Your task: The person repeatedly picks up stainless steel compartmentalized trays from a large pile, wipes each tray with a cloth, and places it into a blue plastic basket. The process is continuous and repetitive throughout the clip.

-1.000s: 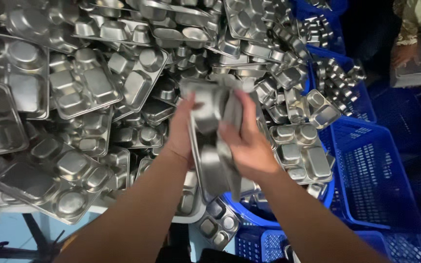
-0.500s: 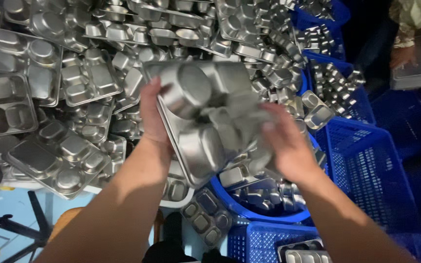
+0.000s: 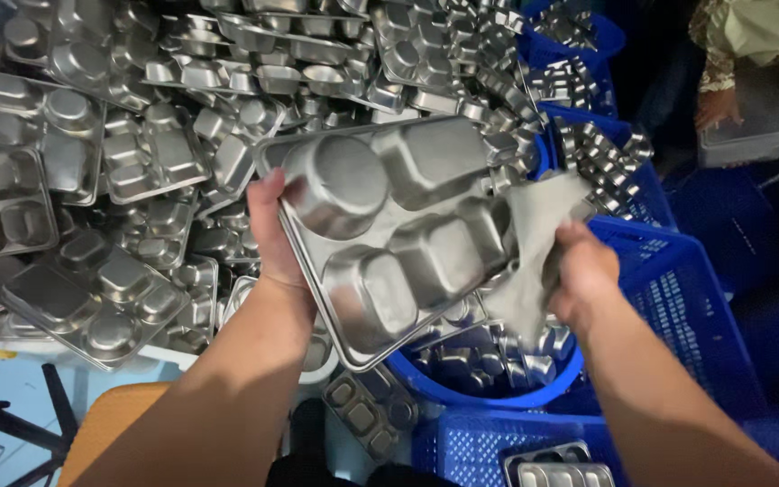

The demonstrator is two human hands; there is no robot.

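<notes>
- The step in hand looked like wiping: the left hand (image 3: 272, 236) held a steel tray (image 3: 389, 225) underside up, tilted, above a round blue tub (image 3: 480, 383) of more trays.
- The left grip was closed on the tray's left edge, fingers curled under the rim and thumb on top.
- The right hand (image 3: 583, 275) was closed round a grey cloth (image 3: 534, 243) at the tray's right edge; whether the cloth touched the metal there was hard to tell, probably it did.
- A heap of trays (image 3: 137, 162) covered the surface behind, and blue crates (image 3: 678, 298) stood to the right, where another person's hand (image 3: 716, 108) held a tray.
- Judged from this, the next move called for a steady left hold while the cloth was drawn across the raised compartments.
- Against half a second earlier, the cloth had moved off the tray's middle to its right edge, leaving the underside bare, and the tray sat flatter toward the camera.
</notes>
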